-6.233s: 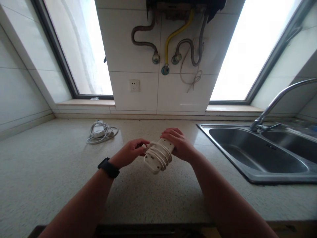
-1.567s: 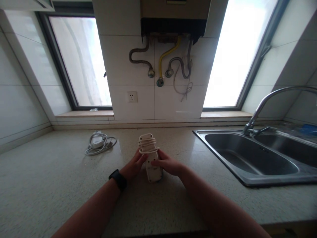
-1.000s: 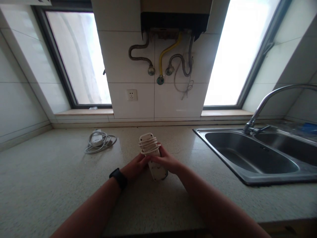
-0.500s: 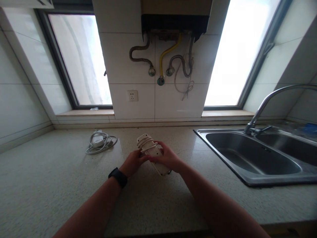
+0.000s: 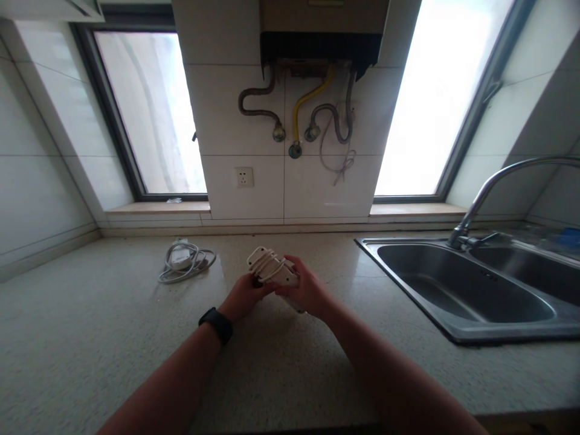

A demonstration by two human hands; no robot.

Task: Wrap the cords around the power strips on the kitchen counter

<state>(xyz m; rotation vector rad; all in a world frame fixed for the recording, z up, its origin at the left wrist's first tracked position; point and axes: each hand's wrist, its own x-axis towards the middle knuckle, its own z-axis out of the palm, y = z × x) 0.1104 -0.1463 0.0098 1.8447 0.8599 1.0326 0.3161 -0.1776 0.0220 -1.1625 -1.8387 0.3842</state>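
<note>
- While no brand, label or readable writing is showing on anything in view, a white power strip (image 5: pixel 274 270) with its own white cord (image 5: pixel 266 264) wound around it is sitting between the two hands, above the speckled desk (image 5: pixel 90 338).
- The left hand (image 5: pixel 244 296), with a dark watch (image 5: pixel 216 325) on its wrist, is curling its fingers partly closed against the strip's left, nearer side.
- The right hand (image 5: pixel 304 289) is wrapping around the strip's right end, fingers closed over its top, so that end is hidden beneath them.
- The strip is lying tilted, its free end pointing up and to the left, away from the person; whether it is touching the desk is unclear.
- A second coiled white cable with a small adapter (image 5: pixel 183 261) is lying on the desk well to the left, near the back wall.
- A steel sink (image 5: pixel 453 326) and faucet (image 5: pixel 493 181) are standing to the right, and a wall socket (image 5: pixel 244 177) is sitting on the tiles behind.
</note>
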